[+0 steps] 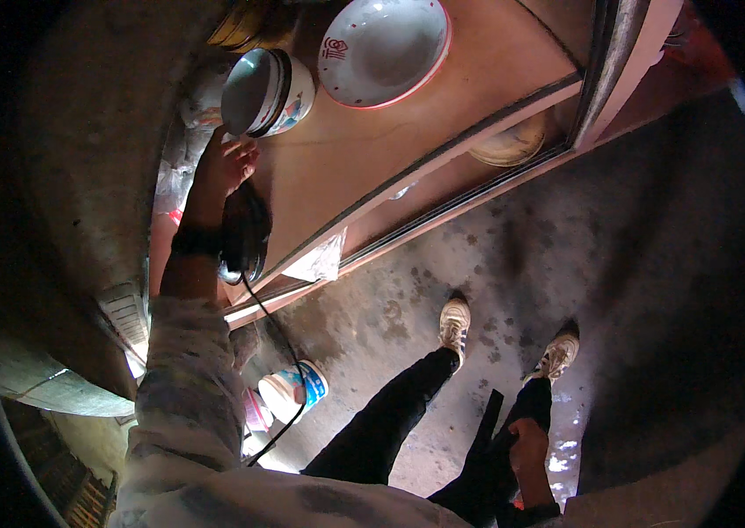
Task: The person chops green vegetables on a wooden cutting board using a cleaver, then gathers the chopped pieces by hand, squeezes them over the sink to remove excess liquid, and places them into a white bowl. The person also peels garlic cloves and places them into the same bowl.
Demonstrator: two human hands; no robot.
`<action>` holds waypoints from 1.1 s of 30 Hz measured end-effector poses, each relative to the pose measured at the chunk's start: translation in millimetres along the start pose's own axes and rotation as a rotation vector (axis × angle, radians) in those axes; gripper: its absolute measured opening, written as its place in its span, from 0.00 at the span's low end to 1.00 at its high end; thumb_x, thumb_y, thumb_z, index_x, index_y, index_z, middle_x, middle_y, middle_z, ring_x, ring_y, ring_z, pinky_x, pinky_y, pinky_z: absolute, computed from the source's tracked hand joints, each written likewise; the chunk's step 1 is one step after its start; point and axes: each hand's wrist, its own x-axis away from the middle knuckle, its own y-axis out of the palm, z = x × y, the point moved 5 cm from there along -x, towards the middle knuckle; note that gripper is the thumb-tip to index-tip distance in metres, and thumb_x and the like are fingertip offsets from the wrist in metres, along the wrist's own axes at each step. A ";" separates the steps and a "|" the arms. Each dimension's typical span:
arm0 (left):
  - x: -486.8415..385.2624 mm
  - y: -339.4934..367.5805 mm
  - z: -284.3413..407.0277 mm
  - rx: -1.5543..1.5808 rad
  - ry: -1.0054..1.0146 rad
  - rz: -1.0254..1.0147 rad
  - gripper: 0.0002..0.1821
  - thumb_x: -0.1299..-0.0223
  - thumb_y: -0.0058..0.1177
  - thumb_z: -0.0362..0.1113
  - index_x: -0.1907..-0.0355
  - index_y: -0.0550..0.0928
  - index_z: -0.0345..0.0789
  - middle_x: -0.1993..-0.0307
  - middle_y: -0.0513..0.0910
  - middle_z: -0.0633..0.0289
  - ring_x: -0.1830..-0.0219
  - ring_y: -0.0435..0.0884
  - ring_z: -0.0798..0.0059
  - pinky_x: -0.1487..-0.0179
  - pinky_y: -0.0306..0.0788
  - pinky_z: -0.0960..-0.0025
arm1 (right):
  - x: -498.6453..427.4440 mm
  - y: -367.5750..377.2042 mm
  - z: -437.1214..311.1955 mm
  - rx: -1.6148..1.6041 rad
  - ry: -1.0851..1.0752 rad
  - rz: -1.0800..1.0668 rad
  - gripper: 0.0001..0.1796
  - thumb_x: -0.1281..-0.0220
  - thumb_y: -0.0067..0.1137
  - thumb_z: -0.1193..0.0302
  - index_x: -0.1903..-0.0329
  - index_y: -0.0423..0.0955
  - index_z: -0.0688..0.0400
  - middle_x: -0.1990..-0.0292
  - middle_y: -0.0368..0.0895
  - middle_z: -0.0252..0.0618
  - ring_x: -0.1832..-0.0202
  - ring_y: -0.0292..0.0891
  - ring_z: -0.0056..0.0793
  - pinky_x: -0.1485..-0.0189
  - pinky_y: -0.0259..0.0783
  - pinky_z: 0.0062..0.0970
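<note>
My left hand (pixel 234 162) reaches to the left end of a brown tabletop. Its curled fingers are at the lower edge of nested bowls (pixel 293 99), white with a coloured picture on the outside. Whether they grip the rim or only touch it is unclear. Close to the left wrist is a dark object (pixel 245 228), with a black cord (pixel 280 333) hanging from its end. My right hand (pixel 531 441) hangs low by my right leg, fingers partly curled. A dark strip (pixel 490 419) shows beside it; shadow hides whether the hand holds it.
A large white basin (pixel 386 56) with a red rim and red marks sits on the tabletop (pixel 372 148). Under it, a shelf holds a round pan or lid (pixel 511 144) and a clear plastic bag (pixel 320 257). A white-and-blue tub (pixel 293 389) stands on the stained concrete floor (pixel 405 303).
</note>
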 end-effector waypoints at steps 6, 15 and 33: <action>-21.8 12.3 4.1 -0.335 -0.049 0.104 0.14 0.47 0.45 0.45 0.74 0.70 0.35 0.85 0.72 0.61 0.85 0.72 0.73 0.85 0.64 0.75 | 3.9 -0.6 2.7 -0.019 -0.040 0.031 0.08 0.66 0.45 0.82 0.77 0.69 0.59 0.77 0.71 0.43 0.71 0.70 0.41 0.69 0.65 0.31; -12.2 21.1 7.3 -0.412 0.009 0.236 0.12 0.46 0.45 0.43 0.75 0.70 0.35 0.86 0.70 0.63 0.87 0.67 0.76 0.87 0.58 0.76 | 5.6 0.5 6.2 -0.086 -0.058 0.073 0.06 0.63 0.43 0.81 0.78 0.68 0.60 0.80 0.69 0.44 0.75 0.69 0.38 0.71 0.64 0.29; -9.3 12.7 27.9 -0.478 0.207 0.249 0.07 0.50 0.46 0.33 0.70 0.73 0.32 0.84 0.75 0.61 0.87 0.69 0.81 0.87 0.61 0.79 | -3.7 -2.1 0.0 -0.137 -0.074 0.057 0.08 0.64 0.42 0.82 0.76 0.69 0.60 0.78 0.71 0.44 0.73 0.70 0.39 0.70 0.66 0.29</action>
